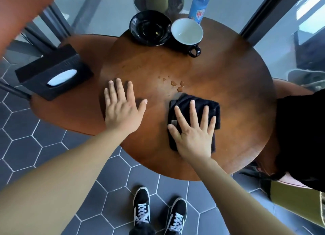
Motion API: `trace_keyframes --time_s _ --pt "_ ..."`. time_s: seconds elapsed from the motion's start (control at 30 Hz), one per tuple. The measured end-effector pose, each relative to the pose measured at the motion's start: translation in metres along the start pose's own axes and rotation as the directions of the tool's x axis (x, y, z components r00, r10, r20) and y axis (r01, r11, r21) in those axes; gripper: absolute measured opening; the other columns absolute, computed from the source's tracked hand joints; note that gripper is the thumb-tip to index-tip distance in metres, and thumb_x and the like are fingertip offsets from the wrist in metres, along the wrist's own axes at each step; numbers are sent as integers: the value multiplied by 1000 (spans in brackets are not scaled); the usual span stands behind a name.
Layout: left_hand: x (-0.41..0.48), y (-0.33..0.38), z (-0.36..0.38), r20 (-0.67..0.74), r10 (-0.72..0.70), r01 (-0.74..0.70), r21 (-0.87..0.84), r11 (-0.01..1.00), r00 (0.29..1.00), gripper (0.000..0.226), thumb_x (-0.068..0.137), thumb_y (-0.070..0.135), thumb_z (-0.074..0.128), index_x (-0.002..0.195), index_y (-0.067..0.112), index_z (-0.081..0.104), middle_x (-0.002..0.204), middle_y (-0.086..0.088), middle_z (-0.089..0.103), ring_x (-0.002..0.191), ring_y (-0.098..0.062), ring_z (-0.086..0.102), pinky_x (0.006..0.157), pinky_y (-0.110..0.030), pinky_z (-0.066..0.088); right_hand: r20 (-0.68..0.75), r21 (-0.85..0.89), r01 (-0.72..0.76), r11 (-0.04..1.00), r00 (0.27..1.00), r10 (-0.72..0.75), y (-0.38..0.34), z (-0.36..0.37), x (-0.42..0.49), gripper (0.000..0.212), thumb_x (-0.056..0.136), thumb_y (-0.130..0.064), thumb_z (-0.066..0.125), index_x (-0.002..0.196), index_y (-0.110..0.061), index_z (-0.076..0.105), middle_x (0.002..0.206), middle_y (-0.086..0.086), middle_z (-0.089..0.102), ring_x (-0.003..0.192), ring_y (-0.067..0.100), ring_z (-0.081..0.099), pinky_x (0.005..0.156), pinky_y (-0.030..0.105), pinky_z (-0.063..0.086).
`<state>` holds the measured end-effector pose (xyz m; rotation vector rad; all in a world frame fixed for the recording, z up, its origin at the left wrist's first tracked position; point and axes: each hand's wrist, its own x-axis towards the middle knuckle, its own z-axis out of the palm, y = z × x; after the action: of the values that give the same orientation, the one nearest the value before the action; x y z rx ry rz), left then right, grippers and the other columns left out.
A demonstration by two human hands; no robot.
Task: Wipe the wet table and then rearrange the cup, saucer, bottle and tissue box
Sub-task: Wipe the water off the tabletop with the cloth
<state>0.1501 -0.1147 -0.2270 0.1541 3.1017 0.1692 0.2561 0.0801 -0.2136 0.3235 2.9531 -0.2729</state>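
A round brown wooden table (228, 87) carries small drops of brown liquid (177, 85) near its middle. My right hand (193, 129) lies flat, fingers spread, on a folded black cloth (211, 106) just below the drops. My left hand (121, 108) rests flat and empty on the table's left part. At the far edge stand a black saucer (149, 28), a black cup with a white inside (187, 32) and a blue plastic bottle (199, 4). A black tissue box (54, 71) sits on a chair seat to the left.
A brown chair seat (66, 115) holds the tissue box at left; an orange chair back (22, 11) rises behind it. A person in black (299, 138) sits at the right edge. My black shoes (158, 212) stand on grey hexagon tiles. Glass panels line the far side.
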Motion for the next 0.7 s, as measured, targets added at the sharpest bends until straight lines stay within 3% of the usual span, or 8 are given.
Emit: trace_keyframes --time_s 0.1,0.17,0.23,0.37,0.43,0.53,0.7 --pt "0 2 0 7 3 -3 14 1000 1000 80 98 62 22 158 10 21 165 -27 14 153 -44 9 125 -56 9 41 -64 257 964 966 -255 7 -4 7 60 98 -71 20 154 -52 17 170 -8 2 155 34 -7 123 58 -1" --pt "0 3 -1 10 -4 4 20 1000 1000 80 97 63 19 158 10 21 165 -26 15 154 -43 10 125 -55 10 29 -124 337 933 941 -336 45 -12 18 60 96 -71 23 153 -54 22 169 -9 9 156 32 2 124 55 6" --pt "0 2 -1 -4 -13 13 29 999 1000 80 96 63 19 157 11 23 164 -26 17 153 -44 12 125 -55 11 10 -129 230 965 973 -231 87 -23 35 62 93 -72 25 152 -54 24 169 -8 13 156 31 6 125 52 7" --pt "-1 3 -2 5 -18 18 65 998 1000 80 97 63 19 158 11 21 165 -26 16 154 -43 12 125 -54 12 67 -60 -69 996 995 73 112 -42 87 62 95 -73 20 154 -56 8 169 -9 -6 155 28 -13 124 51 -5" --pt "0 5 -3 10 -22 22 66 998 1000 80 97 63 19 158 11 20 165 -26 15 154 -43 11 126 -54 11 64 -63 -68 996 995 72 90 -42 104 65 95 -73 17 155 -53 4 169 -6 -11 154 33 -17 123 54 -8" --pt "0 6 -5 24 -28 26 71 997 999 80 98 63 20 158 11 20 165 -25 13 154 -42 10 126 -54 11 101 -104 211 972 974 -201 53 -39 100 67 95 -74 10 156 -49 2 169 -4 -11 153 37 -18 123 57 -7" --pt "-2 5 -5 42 -37 34 78 996 998 81 98 63 21 158 10 20 165 -25 14 154 -41 11 125 -55 13 225 -151 651 744 755 -615 62 -31 58 64 99 -72 12 157 -47 6 169 -4 -9 153 35 -21 123 58 -3"
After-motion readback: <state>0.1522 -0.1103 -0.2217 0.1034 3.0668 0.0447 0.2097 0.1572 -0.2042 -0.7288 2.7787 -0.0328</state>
